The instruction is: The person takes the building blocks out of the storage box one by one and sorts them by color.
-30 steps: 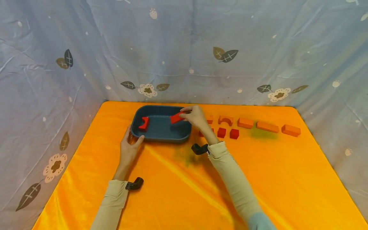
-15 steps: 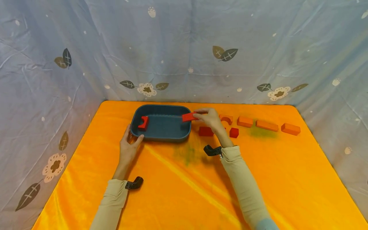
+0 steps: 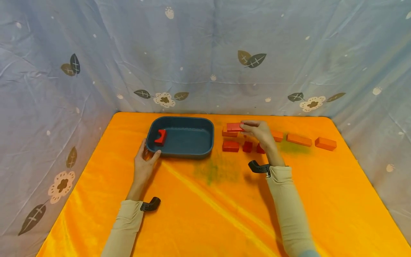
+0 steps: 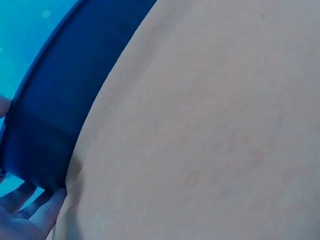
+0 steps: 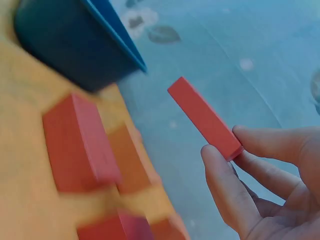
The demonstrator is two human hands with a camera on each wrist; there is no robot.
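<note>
My right hand (image 3: 259, 132) pinches a red rectangular block (image 3: 234, 127) by one end, above the rows of blocks. In the right wrist view the same red block (image 5: 205, 118) sits between thumb and fingertips, its other end sticking out. My left hand (image 3: 144, 164) holds the front left corner of a dark blue tray (image 3: 183, 156), and the left wrist view has its fingers (image 4: 47, 210) against the tray's outer wall. Inside the tray, at the left, lies a red block with a rounded notch (image 3: 161, 138).
Right of the tray, a front row has a red rectangular block (image 3: 230, 146), a red cube (image 3: 247, 146) and another red cube (image 3: 260, 148), partly covered. Behind are orange blocks, including a long one (image 3: 299, 139) and one at the far right (image 3: 325, 143). Patterned curtains surround the yellow cloth.
My right hand has carried the red block from over the tray rightward, out past the tray's rim to above the other blocks. My left hand stays at the tray's corner.
</note>
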